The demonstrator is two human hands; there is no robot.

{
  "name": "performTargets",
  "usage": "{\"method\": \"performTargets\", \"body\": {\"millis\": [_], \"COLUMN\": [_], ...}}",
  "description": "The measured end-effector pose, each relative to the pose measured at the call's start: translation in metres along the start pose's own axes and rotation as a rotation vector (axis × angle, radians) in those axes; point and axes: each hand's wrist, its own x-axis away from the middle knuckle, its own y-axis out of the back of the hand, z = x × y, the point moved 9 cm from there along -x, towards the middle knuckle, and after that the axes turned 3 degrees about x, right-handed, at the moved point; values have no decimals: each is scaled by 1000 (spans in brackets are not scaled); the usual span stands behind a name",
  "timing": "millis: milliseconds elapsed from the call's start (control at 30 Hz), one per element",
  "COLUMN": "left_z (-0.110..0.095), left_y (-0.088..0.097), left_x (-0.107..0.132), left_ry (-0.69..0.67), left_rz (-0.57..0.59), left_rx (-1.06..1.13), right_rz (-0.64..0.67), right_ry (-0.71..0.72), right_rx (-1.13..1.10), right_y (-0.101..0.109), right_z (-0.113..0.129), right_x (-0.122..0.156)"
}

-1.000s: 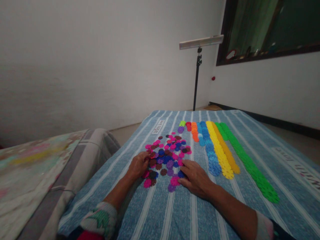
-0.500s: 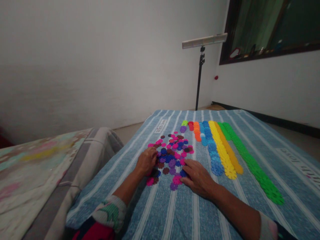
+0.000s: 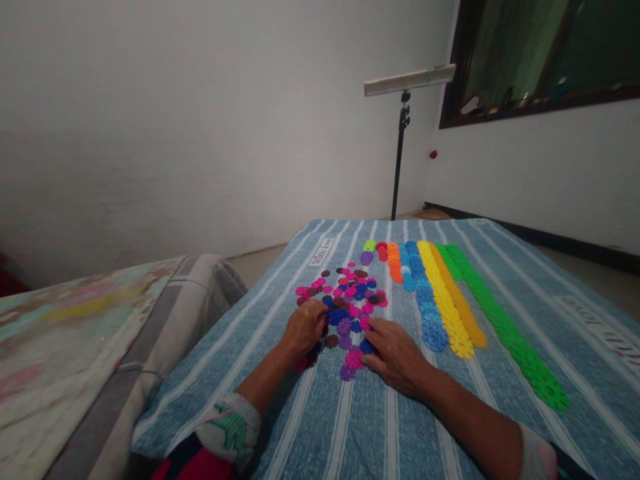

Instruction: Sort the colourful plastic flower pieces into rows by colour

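Purple and pink discs, partly hidden by half-curled left hand and right hand, grasp indiscernible; strewn lengthwise along stripes.

pale wall, dark-framed window at right, black stand, dim light

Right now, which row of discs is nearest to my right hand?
The long blue row: its near end lies beside your right hand; every other row ends farther off.

Left hand and right hand reach forward (loosely curled).
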Motion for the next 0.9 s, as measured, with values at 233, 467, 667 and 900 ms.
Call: {"method": "performTargets", "body": {"millis": [233,467,667,900], "left_z": [-5,-21,-40,-35], "left_y": [-6,-11,-23,-26], "left_x": [0,-3,-6,-7], "left_ry": [2,-61,-131,-72], "left_rz": [31,73,115,152], "left_rx": [-25,-38,-80,-63], "right_rz": [-26,-23,-16,-108], "right_ry": [6,-2,33,-22], "right_rx": [10,-13,-39,-148], "right_y": [-1,-1,-1,0], "right_z": [-2,-2,2,-6], "right_x": [3,3,4,8]}}
